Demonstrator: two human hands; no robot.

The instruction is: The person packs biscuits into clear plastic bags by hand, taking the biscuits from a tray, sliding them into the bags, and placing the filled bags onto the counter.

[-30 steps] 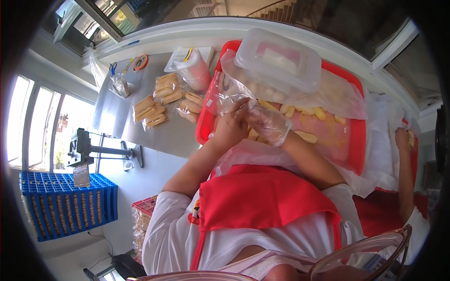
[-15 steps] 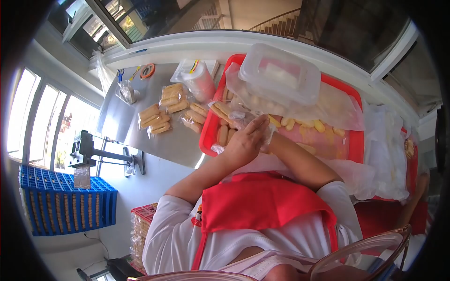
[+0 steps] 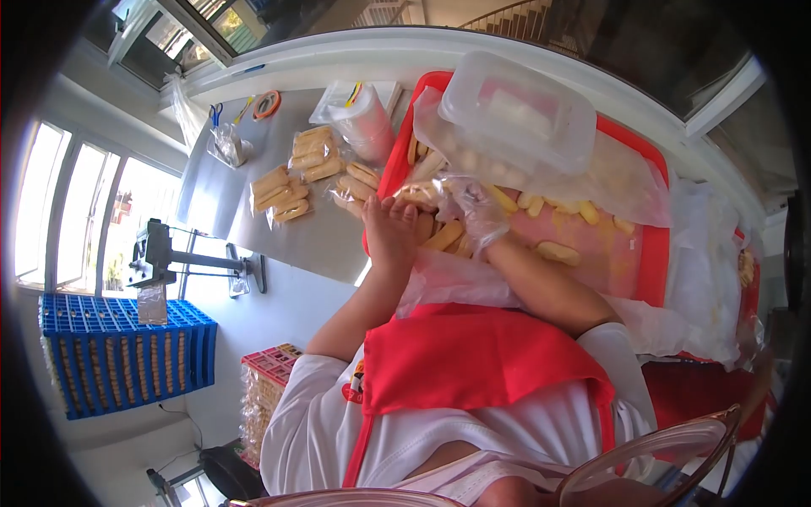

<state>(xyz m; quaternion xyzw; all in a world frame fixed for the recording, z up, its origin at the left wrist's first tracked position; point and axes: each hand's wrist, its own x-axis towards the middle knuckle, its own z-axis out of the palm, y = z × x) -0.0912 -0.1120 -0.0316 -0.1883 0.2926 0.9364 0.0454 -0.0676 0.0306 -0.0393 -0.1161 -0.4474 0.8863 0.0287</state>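
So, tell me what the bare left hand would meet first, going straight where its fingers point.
Probably the red plastic tray's rim, though the clear packet of tan finger-shaped biscuits lies close by the fingertips; depth is unclear.

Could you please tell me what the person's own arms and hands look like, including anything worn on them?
Short white sleeves leave the forearms bare. The left hand appears ungloved, while the right hand wears a loose, crinkled, clear plastic glove reaching about the wrist.
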